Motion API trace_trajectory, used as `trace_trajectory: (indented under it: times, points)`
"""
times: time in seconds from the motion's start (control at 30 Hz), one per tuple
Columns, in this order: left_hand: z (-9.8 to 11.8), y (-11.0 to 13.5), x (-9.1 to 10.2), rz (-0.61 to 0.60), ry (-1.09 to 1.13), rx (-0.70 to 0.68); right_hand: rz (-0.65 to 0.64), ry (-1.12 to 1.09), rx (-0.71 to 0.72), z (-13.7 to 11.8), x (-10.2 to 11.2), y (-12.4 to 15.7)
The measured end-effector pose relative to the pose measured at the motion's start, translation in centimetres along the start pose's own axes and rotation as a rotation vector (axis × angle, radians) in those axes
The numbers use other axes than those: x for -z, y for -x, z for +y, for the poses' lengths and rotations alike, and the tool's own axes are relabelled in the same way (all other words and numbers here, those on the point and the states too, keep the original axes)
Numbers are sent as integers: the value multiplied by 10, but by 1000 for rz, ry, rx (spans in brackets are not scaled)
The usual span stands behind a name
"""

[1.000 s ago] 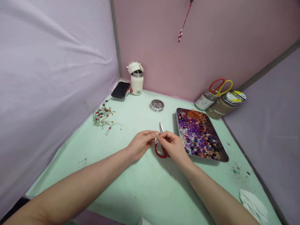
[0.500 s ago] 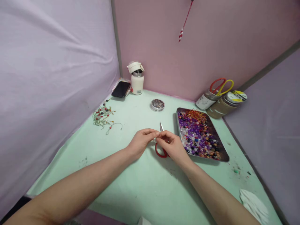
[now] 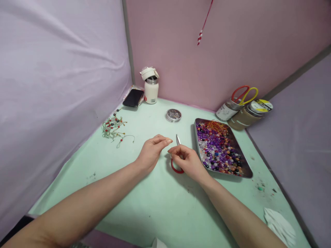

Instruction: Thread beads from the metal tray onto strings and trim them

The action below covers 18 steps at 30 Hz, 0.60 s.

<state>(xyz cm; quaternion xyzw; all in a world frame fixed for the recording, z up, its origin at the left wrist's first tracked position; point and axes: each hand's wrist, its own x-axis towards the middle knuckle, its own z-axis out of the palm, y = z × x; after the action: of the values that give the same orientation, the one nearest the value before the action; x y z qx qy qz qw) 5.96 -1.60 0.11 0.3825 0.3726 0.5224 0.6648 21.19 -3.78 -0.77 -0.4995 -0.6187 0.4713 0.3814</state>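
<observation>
My left hand [image 3: 152, 153] is closed in a pinch over the middle of the pale green table [image 3: 144, 196]. What lies between its thumb and fingers is too small to make out. Just to its right, my right hand [image 3: 187, 160] also pinches, its fingertips a short gap from the left ones; anything it holds is hidden. Beneath my right hand lie red-handled scissors [image 3: 178, 139], their blades pointing away and part of the handle covered. A metal tray [image 3: 241, 151] of purple, clear, black and orange beads, with orange cord at its far end, sits right of that hand.
A round clear case [image 3: 174, 115] stands beyond my hands. Strung beads [image 3: 113, 127] lie at left, near a phone [image 3: 133, 98] and a white bottle [image 3: 151, 91]. Two jars [image 3: 227, 110], one holding scissors, stand at back right. A white cloth [image 3: 279, 227] lies front right.
My hands have come slightly apart: the left fingertips moved up and left, and the right fingertips now sit a little lower. The small clear thing seen between them earlier no longer shows clearly.
</observation>
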Motion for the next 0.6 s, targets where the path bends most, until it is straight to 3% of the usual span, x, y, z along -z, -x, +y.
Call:
trace_trajectory:
  times: [0.17,0.27,0.6]
  points:
    - [5,-6,5,32,274,172,-33,-300,-211,-2,0,-1]
    - [4,-9,9,54,353,248,-43,-452,-252,2,-1,-2]
    - [-1,-18,18,94,438,343,-16,-434,-253,8,-2,-3]
